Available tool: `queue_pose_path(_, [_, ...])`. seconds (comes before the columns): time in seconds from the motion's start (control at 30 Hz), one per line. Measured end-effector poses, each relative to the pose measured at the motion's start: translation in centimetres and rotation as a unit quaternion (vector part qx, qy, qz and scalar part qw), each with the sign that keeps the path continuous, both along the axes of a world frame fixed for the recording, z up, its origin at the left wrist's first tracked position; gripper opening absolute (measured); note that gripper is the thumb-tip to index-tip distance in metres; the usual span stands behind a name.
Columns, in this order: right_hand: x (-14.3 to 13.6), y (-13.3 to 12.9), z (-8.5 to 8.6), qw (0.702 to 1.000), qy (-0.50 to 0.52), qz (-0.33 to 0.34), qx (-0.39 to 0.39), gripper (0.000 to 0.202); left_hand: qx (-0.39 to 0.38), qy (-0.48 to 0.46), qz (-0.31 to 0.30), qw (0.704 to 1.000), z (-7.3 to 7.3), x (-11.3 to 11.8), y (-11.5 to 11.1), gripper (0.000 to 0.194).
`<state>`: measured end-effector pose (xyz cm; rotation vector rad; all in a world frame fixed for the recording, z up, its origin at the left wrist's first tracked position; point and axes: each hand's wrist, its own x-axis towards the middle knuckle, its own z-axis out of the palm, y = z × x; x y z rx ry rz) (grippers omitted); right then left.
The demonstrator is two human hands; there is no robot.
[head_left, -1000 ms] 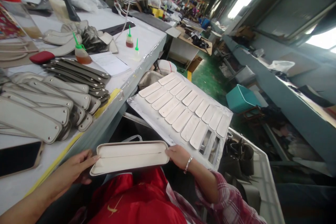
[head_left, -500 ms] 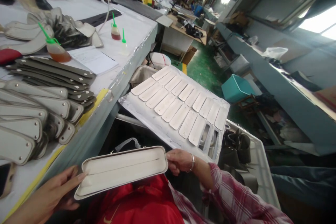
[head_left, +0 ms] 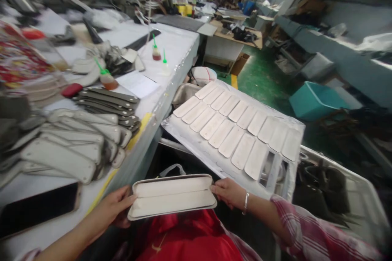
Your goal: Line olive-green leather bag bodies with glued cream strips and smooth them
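Observation:
Between my hands is a long cream-lined leather piece (head_left: 173, 196) with rounded corners, a dark rim and a lengthwise crease, held above my red-clad lap. My left hand (head_left: 121, 206) pinches its left end, thumb on the inner face and the other fingers mostly hidden behind. At the right end, my right hand (head_left: 226, 192) grips the edge between thumb and curled fingers; a bracelet circles that wrist. Just beyond it, several white rounded strips (head_left: 220, 132) lie in two rows on a covered board (head_left: 196, 136).
On the left table (head_left: 176, 53) are stacked pale leather straps (head_left: 65, 155), dark straps (head_left: 107, 100), a phone (head_left: 39, 208), a glue bottle (head_left: 107, 79) and paper (head_left: 137, 83). A bin of dark pieces (head_left: 324, 187) stands right, with a teal tub (head_left: 315, 100) beyond.
My view has swung left, showing more of the table and the whole phone. Both hands still hold the leather piece, which now sits more level.

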<state>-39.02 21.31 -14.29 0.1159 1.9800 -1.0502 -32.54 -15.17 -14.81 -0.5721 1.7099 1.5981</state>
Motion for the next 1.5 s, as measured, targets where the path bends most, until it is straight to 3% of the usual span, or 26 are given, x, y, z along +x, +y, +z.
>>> queue_pose_path(0.13, [0.5, -0.2, 0.1, 1.0, -0.016, 0.0, 0.011, 0.043, 0.038, 0.029, 0.033, 0.998, 1.3, 0.7, 0.0, 0.044])
queue_pose_path(0.33, [1.0, 0.1, 0.8, 0.991, -0.096, -0.064, -0.069, 0.045, 0.153, 0.055, 0.118, 0.98, 0.1, 3.0, -0.6, 0.038])
queue_pose_path(0.43, [0.8, 0.0, 1.4, 0.991, -0.109, -0.057, -0.06, 0.043, 0.129, 0.048, 0.091, 0.986, -0.1, 2.8, -0.6, 0.038])
queue_pose_path(0.63, [-1.1, -1.2, 2.6, 0.989, -0.143, 0.027, 0.031, 0.041, 0.059, 0.018, 0.017, 0.998, 0.1, 0.4, -0.7, 0.042])
queue_pose_path(0.8, [-2.7, -1.3, 2.4, 0.979, -0.195, 0.032, 0.052, 0.039, 0.061, 0.0, -0.031, 0.998, -0.2, -0.9, -0.8, 0.04])
queue_pose_path(0.93, [-2.9, -0.7, 2.3, 0.98, -0.193, 0.023, 0.032, 0.038, 0.053, 0.035, -0.024, 0.998, 0.3, -1.0, 0.0, 0.038])
queue_pose_path(1.07, [-1.5, -0.1, 1.7, 0.994, -0.108, -0.01, 0.011, 0.037, 0.015, 0.057, -0.031, 0.998, 0.2, -0.7, 0.3, 0.04])
queue_pose_path(1.17, [-0.2, 0.5, 1.5, 0.999, -0.042, -0.001, 0.008, 0.037, -0.041, 0.085, -0.102, 0.99, 0.1, -1.3, -0.7, 0.041])
queue_pose_path(1.23, [0.2, 0.9, 1.6, 0.999, 0.042, 0.022, 0.017, 0.032, -0.113, 0.162, -0.135, 0.971, 0.8, -2.5, -1.2, 0.039])
queue_pose_path(1.3, [0.2, 1.2, 1.9, 0.983, 0.176, 0.035, 0.027, 0.024, -0.168, 0.256, -0.121, 0.944, 2.0, -4.0, -0.8, 0.033])
queue_pose_path(1.4, [-0.4, 0.7, 2.3, 0.952, 0.302, 0.055, -0.01, 0.037, -0.125, 0.327, -0.135, 0.927, 3.6, -6.3, 2.6, 0.037])
queue_pose_path(1.5, [-1.2, -0.2, 2.8, 0.941, 0.306, 0.139, -0.042, 0.037, -0.061, 0.352, -0.255, 0.899, 3.8, -8.0, 7.9, 0.035])
